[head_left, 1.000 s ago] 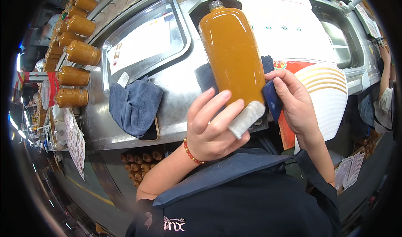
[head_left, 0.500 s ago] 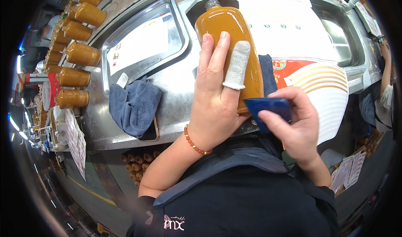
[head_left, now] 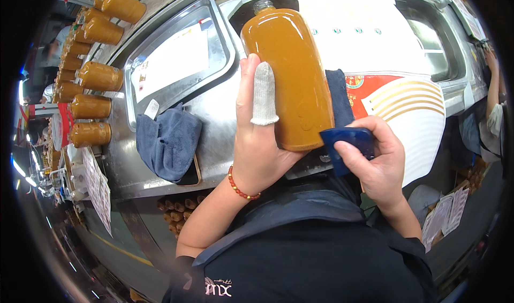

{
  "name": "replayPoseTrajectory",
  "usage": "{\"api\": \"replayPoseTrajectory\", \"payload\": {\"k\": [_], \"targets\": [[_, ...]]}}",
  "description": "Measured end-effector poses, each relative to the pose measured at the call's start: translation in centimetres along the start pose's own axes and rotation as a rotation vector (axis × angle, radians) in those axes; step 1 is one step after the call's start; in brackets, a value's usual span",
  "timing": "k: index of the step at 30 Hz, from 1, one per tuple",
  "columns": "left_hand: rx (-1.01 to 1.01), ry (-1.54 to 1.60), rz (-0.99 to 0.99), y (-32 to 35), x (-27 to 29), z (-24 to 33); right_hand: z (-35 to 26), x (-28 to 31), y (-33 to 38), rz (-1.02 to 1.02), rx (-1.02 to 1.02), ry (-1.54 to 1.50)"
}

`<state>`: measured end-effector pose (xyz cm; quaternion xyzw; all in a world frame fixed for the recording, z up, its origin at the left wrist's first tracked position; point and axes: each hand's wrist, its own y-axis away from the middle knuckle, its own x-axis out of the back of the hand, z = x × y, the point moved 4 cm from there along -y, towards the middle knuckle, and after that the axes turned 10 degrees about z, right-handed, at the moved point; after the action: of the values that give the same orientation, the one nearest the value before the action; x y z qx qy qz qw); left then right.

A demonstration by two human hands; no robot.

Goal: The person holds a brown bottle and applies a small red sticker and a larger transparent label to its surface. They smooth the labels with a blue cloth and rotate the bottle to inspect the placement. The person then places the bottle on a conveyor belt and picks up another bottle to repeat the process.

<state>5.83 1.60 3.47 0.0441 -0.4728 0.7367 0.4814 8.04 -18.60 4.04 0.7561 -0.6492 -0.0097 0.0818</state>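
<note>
In the head view, the left hand [head_left: 262, 142] is cupping a tall plastic bottle [head_left: 289, 78] of orange-brown liquid from its nine o'clock side, fingers closed around it and one fingertip wearing a white cloth finger cot [head_left: 264, 96]. The bottle is lying above the steel counter [head_left: 214, 115], cap toward twelve o'clock. The right hand [head_left: 375, 163] is pinching a small dark blue card-like piece [head_left: 348, 145] at the bottle's five o'clock corner, thumb pressing on top. Compared with a second ago, the left hand has been turning from a grip under the base to one along the side, and the right hand has been dropping from the bottle's three o'clock flank to its lower end, so the wiping or smoothing seems to be moving to the bottom part. At nine o'clock a blue cloth [head_left: 168, 142] is resting on the counter below a metal tray [head_left: 176, 62], and a row of filled bottles [head_left: 88, 78] is lining the far left edge.
</note>
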Motion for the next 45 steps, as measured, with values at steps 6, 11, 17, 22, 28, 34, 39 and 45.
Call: {"api": "replayPoseTrajectory", "payload": {"k": [6, 11, 17, 22, 28, 34, 39, 45], "targets": [[0.066, 0.011, -0.02, 0.9, 0.3, -0.6, 1.8, 2.1, -0.1, 0.123, -0.047, 0.03], [0.116, -0.008, -0.076, 0.6, 1.3, 0.9, -1.2, 1.5, 0.0, 0.079, 0.356, 0.207], [-0.097, -0.134, -0.044, 0.0, -0.5, 1.6, -5.1, 0.0, 0.6, -0.078, 1.02, 0.57], [-0.136, -0.164, 0.002, 0.4, -0.2, 0.6, -3.7, 0.4, 0.2, -0.149, 1.082, 0.602], [0.069, 0.065, 0.012, 1.8, 0.2, -0.7, -3.5, 0.5, 0.0, -0.131, 1.097, 0.581], [0.011, -0.091, -0.016, 0.7, 0.6, 1.4, -3.7, 0.5, -0.2, -0.122, 1.071, 0.555], [-0.087, -0.188, 0.023, 0.4, -0.9, 1.3, -3.6, 0.5, -0.5, -0.128, 1.05, 0.542], [-0.005, -0.057, 0.032, 1.1, -0.6, 0.1, -2.9, 0.8, -0.7, -0.133, 1.034, 0.537]]}}
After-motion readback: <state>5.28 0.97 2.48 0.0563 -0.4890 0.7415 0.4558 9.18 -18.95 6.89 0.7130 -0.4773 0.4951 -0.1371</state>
